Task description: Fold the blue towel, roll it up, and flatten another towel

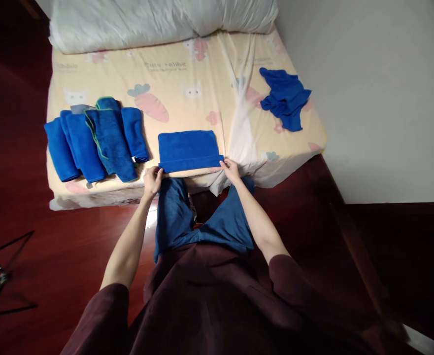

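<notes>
Because the rectangular blue cloth (187, 143) lies flat along the near edge of the pale-yellow printed sheet (190, 111), I see the bare left hand (152, 181) and bare right hand (230, 170) pinching opposite ends of its folded strip, probably holding the crease straight; rolled blue towels (106, 140) sit left, crumpled blue fabric (285, 98) right.

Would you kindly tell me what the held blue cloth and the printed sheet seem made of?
Blue cloth: probably microfibre or fine towelling, given its matt, soft-looking face. Printed sheet: thin, matt fabric, perhaps cotton or a blend, as its loose wrinkles suggest.
</notes>
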`<state>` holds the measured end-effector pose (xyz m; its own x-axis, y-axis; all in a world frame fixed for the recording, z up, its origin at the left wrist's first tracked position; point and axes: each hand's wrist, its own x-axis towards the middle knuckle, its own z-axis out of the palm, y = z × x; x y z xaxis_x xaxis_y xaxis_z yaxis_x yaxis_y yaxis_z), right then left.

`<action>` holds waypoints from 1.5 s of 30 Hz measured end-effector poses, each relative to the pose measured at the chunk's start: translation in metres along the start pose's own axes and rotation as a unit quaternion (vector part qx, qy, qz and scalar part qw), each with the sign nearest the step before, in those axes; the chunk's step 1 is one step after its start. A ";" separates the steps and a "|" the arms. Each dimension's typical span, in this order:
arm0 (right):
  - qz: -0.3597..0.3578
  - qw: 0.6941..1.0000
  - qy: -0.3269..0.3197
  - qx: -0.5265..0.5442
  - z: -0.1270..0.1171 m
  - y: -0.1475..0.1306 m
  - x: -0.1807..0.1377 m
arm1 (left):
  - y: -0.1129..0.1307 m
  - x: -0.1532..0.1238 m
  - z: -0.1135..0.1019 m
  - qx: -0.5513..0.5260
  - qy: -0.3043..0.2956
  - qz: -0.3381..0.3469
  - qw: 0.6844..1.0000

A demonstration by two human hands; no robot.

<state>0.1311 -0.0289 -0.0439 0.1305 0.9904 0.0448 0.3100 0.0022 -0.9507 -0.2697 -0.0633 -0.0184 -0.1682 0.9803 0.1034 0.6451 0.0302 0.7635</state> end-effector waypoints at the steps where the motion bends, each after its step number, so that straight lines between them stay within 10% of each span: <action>1: 0.008 1.000 0.009 0.008 0.001 0.000 0.000 | 0.002 -0.001 0.001 -0.008 0.008 -0.008 1.000; 27: 0.072 0.996 0.051 -0.006 0.009 -0.008 0.006 | 0.016 -0.003 0.000 -0.093 0.063 -0.137 0.984; 45: 0.053 0.990 0.056 -0.116 0.010 -0.031 -0.002 | 0.010 0.000 0.013 -0.001 0.070 -0.074 0.995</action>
<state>0.1120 -0.0295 -0.0176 0.2726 0.9621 -0.0052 0.4956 -0.1451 -0.8563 -0.2539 -0.0607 -0.0188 -0.3634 0.9284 0.0773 0.6040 0.1716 0.7783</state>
